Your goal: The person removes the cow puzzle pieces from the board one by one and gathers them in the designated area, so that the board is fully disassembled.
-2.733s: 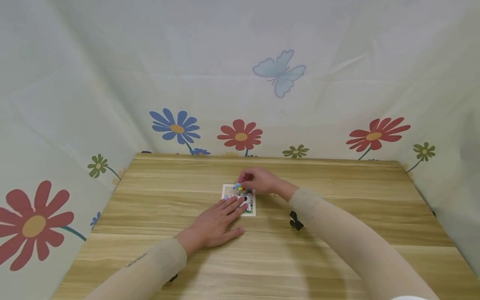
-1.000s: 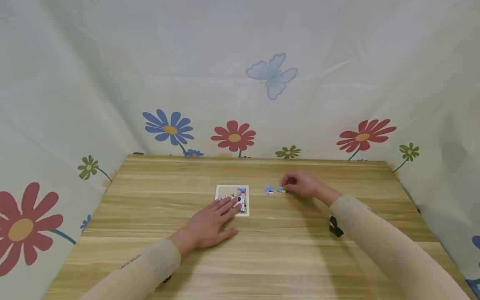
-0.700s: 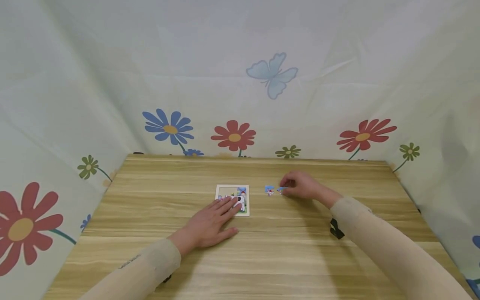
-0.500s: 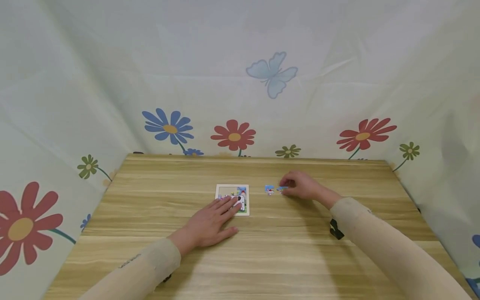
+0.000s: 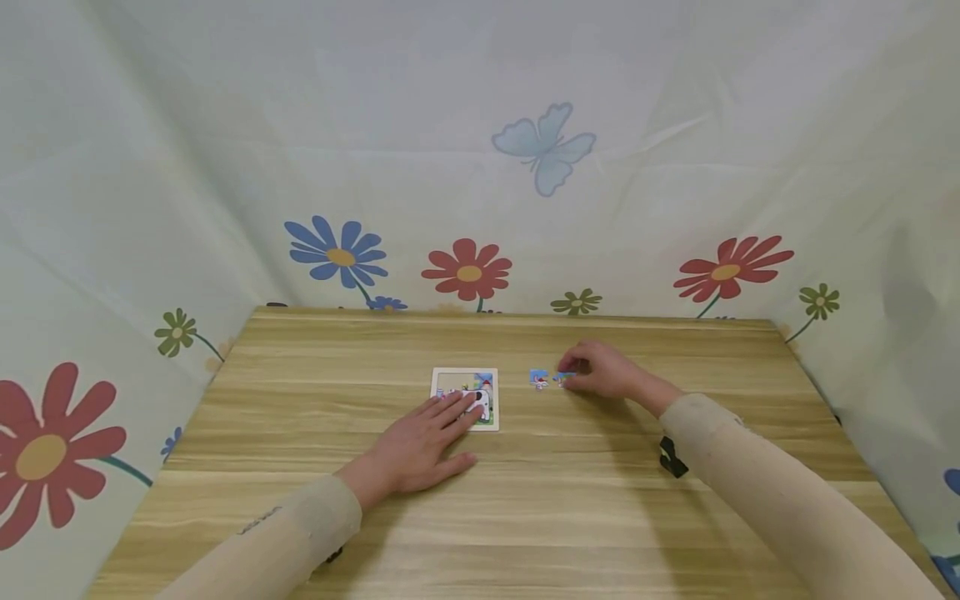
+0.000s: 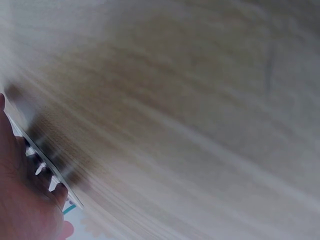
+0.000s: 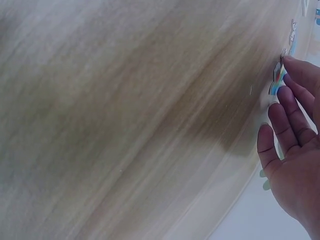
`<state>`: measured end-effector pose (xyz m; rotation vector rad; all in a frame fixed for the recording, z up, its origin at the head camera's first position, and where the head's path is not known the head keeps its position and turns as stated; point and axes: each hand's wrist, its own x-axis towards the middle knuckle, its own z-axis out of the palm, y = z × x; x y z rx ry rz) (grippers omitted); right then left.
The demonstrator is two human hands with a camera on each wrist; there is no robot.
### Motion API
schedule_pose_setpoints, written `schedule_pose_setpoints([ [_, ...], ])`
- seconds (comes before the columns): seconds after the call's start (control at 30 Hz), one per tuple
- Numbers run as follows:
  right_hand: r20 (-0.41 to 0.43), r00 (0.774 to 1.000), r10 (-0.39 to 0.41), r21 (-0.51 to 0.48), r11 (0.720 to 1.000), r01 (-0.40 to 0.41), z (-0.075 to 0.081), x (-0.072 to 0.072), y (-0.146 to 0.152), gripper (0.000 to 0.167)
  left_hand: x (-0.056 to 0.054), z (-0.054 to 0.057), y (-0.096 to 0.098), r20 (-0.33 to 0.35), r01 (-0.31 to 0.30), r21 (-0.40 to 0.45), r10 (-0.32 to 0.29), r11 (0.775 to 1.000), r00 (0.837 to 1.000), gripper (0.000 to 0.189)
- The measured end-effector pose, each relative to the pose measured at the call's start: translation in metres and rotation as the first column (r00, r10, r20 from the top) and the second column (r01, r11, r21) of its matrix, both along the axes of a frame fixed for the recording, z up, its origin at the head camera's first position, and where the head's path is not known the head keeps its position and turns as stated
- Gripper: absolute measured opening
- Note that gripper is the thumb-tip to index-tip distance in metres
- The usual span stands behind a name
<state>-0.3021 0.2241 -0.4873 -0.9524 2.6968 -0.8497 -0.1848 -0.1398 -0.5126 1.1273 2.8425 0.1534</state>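
Note:
A small square jigsaw puzzle (image 5: 491, 423) with a pale frame and a spotted cow picture lies on the table. My left hand (image 5: 420, 446) rests on it with fingers stretched out, covering its lower left part; a bare tan area shows at its upper left. In the left wrist view the fingers (image 6: 42, 175) lie over the board's edge. To the right, my right hand (image 5: 606, 371) pinches a colourful puzzle piece (image 7: 275, 80) between thumb and index finger, close to the table. Beside it lies a second, blue-topped puzzle piece (image 5: 538, 380).
The wood-grain table (image 5: 360, 350) is bounded by a pale cloth wall (image 5: 420, 167) printed with flowers and a butterfly. Dark straps (image 5: 672, 457) show beneath the right sleeve.
My right hand has gone from over the puzzle to its right, and puzzle pieces now lie there. Over the last second it has shifted only slightly left. My left hand stays on the puzzle.

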Motion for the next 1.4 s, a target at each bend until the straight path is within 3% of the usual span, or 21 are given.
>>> schedule_pose_setpoints([
  [0.33, 0.031, 0.999, -0.006, 0.018, 1.000, 0.005, 0.005, 0.000, -0.003, 0.023, 0.000, -0.001, -0.001, -0.001, 0.005, 0.005, -0.005, 1.000, 1.000, 0.078],
  [1.17, 0.000, 1.000, 0.000, 0.070, 0.998, 0.000, 0.006, 0.000, -0.005, 0.024, 0.000, 0.000, -0.001, 0.008, 0.006, 0.005, -0.006, 1.000, 1.000, 0.078],
  [1.4, -0.021, 1.000, 0.006, 0.079, 0.997, -0.004, 0.015, -0.003, -0.020, 0.029, 0.000, 0.001, 0.000, 0.014, -0.001, 0.005, 0.001, 1.000, 1.000, 0.078],
])
